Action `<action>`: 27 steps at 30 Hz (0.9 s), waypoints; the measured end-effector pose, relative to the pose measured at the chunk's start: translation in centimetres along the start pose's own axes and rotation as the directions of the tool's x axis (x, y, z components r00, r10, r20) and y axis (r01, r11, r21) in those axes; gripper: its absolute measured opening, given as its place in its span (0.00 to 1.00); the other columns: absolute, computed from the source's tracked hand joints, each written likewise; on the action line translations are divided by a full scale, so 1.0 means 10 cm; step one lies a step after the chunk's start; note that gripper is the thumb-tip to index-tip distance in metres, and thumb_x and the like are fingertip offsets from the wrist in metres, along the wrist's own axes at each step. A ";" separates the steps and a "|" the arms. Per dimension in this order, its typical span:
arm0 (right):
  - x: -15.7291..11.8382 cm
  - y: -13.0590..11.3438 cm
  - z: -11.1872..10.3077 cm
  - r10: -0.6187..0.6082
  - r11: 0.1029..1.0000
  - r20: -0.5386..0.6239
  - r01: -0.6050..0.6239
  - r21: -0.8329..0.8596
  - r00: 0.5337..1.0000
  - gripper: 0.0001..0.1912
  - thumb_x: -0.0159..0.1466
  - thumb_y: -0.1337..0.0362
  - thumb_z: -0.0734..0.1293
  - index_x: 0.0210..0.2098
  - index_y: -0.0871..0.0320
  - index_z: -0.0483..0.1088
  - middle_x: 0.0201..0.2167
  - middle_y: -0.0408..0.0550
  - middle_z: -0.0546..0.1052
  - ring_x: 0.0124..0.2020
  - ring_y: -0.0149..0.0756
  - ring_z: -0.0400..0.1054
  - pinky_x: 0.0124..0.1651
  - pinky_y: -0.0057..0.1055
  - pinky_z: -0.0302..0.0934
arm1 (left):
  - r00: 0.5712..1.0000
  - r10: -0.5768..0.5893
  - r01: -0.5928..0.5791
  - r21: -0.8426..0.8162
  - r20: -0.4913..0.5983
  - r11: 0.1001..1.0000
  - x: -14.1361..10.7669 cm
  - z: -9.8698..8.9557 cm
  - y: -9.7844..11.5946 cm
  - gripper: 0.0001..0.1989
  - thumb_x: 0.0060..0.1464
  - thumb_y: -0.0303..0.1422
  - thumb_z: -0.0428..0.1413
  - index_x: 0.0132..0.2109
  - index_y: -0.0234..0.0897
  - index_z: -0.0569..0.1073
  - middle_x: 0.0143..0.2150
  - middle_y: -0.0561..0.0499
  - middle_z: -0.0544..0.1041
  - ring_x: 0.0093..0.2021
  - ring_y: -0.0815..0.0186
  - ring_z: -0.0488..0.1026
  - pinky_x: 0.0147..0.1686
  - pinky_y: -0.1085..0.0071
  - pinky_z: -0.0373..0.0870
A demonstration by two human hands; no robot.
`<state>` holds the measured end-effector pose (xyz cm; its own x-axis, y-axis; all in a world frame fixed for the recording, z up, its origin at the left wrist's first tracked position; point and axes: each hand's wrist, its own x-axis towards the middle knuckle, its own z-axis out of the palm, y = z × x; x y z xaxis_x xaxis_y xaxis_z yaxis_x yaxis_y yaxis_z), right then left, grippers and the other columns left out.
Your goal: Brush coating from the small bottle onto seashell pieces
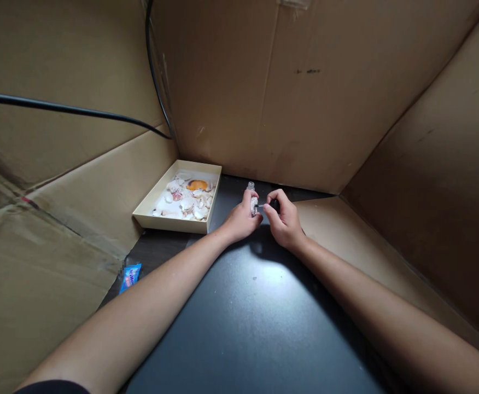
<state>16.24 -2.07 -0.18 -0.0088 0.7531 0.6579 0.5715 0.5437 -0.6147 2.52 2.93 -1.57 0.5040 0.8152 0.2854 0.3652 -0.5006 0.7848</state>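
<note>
My left hand (pixel 241 220) is closed around a small clear bottle (pixel 250 186), whose open glass neck sticks up above the fingers. A whitish, speckled piece (pixel 255 203), like a shell, shows between the same fingers; I cannot tell whether it is separate from the bottle. My right hand (pixel 284 221) pinches a black-capped applicator (pixel 274 206). Its thin pale stem points left and reaches to the speckled piece; whether its tip is a brush or a dropper is too small to see. Both hands are close together above the far part of the dark table (pixel 231 328).
Left of my hands stands a cream shallow box (pixel 174 223) holding several shells, among them an orange shell (pixel 197 185). A blue packet (pixel 130 277) lies beside my left forearm. Cardboard walls (pixel 305 109) enclose the table, and a black cable (pixel 75 111) hangs at the left.
</note>
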 end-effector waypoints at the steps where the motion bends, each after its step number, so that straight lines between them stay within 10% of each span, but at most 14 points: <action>1: 0.00 0.00 0.00 0.004 1.000 0.012 -0.004 -0.008 1.000 0.02 0.63 0.65 0.60 0.34 0.55 0.60 0.28 0.41 0.65 0.29 0.32 0.57 0.34 0.30 0.53 | 1.000 -0.005 0.005 0.001 0.004 1.000 0.00 0.00 0.00 0.20 0.53 0.32 0.52 0.52 0.38 0.57 0.35 0.52 0.68 0.32 0.67 0.67 0.36 0.69 0.66; 27: 0.03 0.00 -0.01 -0.014 1.000 0.014 0.014 0.020 1.000 0.04 0.64 0.63 0.58 0.33 0.55 0.60 0.30 0.43 0.66 0.31 0.34 0.59 0.36 0.31 0.54 | 1.000 0.004 -0.005 -0.028 -0.009 1.000 0.03 0.02 -0.03 0.22 0.53 0.34 0.54 0.54 0.36 0.61 0.38 0.50 0.72 0.36 0.66 0.70 0.37 0.70 0.65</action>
<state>16.36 -1.91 0.04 -0.0286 0.7506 0.6601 0.5544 0.5614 -0.6144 2.68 3.24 -1.84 0.4989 0.8154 0.2936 0.3404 -0.4959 0.7988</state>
